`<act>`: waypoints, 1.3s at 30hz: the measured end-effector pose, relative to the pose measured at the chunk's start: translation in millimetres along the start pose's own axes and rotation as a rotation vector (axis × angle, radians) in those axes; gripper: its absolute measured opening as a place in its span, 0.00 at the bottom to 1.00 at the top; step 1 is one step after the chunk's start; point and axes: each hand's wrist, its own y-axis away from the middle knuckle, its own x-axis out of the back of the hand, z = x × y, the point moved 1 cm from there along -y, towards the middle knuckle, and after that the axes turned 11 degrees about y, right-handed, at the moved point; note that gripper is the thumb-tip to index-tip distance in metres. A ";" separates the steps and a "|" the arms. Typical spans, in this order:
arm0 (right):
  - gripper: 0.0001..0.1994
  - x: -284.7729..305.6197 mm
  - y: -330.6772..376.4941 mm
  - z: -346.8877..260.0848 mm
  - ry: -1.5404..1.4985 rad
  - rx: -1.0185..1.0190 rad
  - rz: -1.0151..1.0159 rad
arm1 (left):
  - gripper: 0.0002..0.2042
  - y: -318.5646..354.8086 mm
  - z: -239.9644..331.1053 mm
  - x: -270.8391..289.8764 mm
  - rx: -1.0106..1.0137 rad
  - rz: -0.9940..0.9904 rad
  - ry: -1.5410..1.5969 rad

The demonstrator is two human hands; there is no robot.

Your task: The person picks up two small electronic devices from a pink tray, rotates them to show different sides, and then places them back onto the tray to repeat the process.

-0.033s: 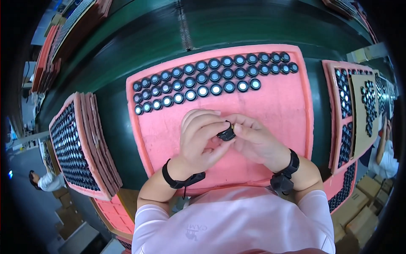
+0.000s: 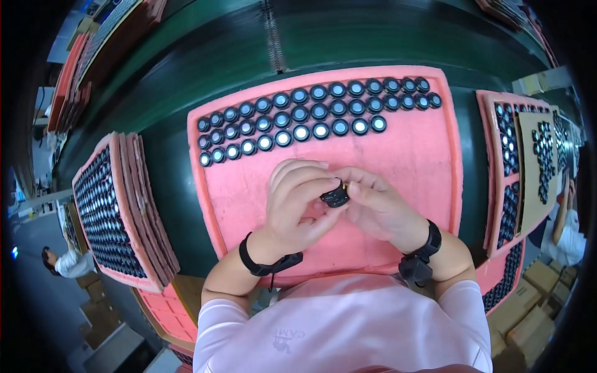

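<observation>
Over a pink foam tray (image 2: 404, 174), my two hands meet around a small black round part (image 2: 336, 197). My left hand (image 2: 292, 202) grips it between thumb and fingers from the left side. My right hand (image 2: 382, 208) is closed at its right edge, thumb and fingertips against it, with a tiny yellowish bit showing there. Fingers cover much of the part. Rows of black round parts with pale, shiny round tops (image 2: 301, 133) stand in the far half of the tray; the nearest row stops short of the right side.
Stacked pink trays full of similar parts (image 2: 109, 205) stand at the left. More filled trays (image 2: 507, 155) and a brown board bearing parts (image 2: 535, 165) are at the right. A dark green surface (image 2: 205, 56) runs behind the tray. Cardboard boxes (image 2: 528, 298) and other people are farther off.
The view has shifted very slightly. Both hands keep the same hold on the black round part, which appears tilted a little differently.
</observation>
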 end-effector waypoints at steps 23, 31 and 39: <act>0.23 -8.8 2.9 -15.4 0.271 -0.043 0.042 | 0.20 -2.9 3.8 7.8 0.043 -0.035 0.113; 0.22 -8.7 7.5 -26.4 0.827 0.032 0.085 | 0.22 2.5 -0.1 12.0 0.025 -0.154 -0.007; 0.21 -12.4 8.7 -25.8 1.169 0.302 0.131 | 0.27 2.6 1.3 10.9 0.301 -0.124 0.435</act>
